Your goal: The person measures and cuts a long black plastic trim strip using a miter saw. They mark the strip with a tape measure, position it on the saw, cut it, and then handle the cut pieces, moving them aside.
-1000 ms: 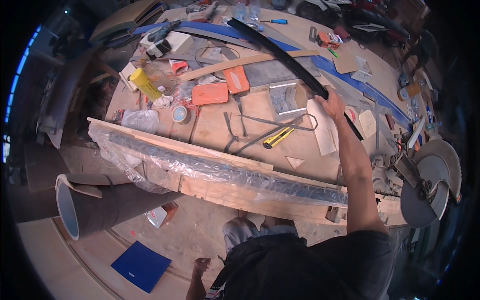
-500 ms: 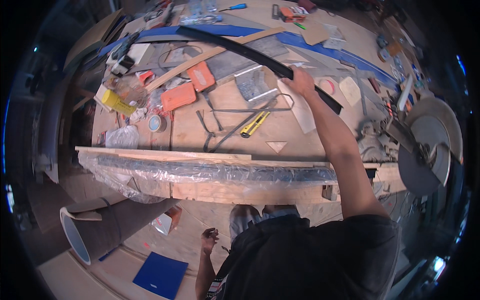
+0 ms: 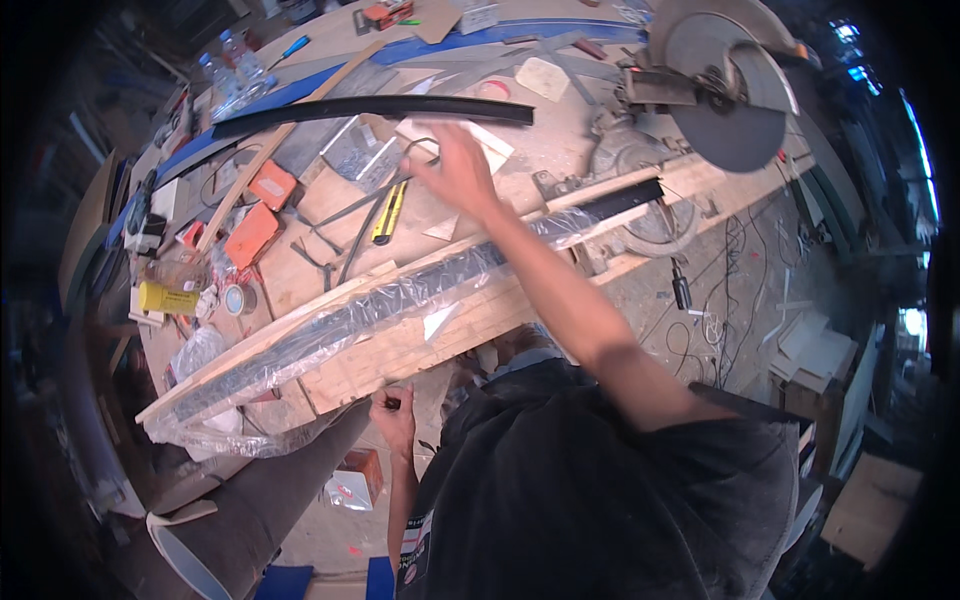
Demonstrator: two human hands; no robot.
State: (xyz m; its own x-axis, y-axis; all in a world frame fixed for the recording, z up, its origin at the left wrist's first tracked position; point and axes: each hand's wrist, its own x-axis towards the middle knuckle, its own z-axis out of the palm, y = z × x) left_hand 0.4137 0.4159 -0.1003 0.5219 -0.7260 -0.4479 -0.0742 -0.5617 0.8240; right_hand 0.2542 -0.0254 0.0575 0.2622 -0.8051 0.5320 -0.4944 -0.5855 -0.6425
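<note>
A long black channel-shaped strip lies across the clutter on the workbench. Just on the near side of it is my right hand, slightly blurred, its fingers apart and nothing seen in them. Below that arm, a dark strip in clear plastic wrap runs along the bench's front edge, and its bare black end reaches the saw's base. My left hand is down by the front edge with curled fingers; whatever they enclose is too dark to make out. A yellow utility knife rests left of my right hand.
At the right stands a miter saw with a large round blade. Orange boxes, a yellow bottle, a tape roll and wood offcuts cover the bench. A big grey roll lies below, beside cables on the floor.
My right hand has let go of the black strip and drawn back toward me. The left hand has come up to the bench's edge. The view has turned right, bringing the saw further in.
</note>
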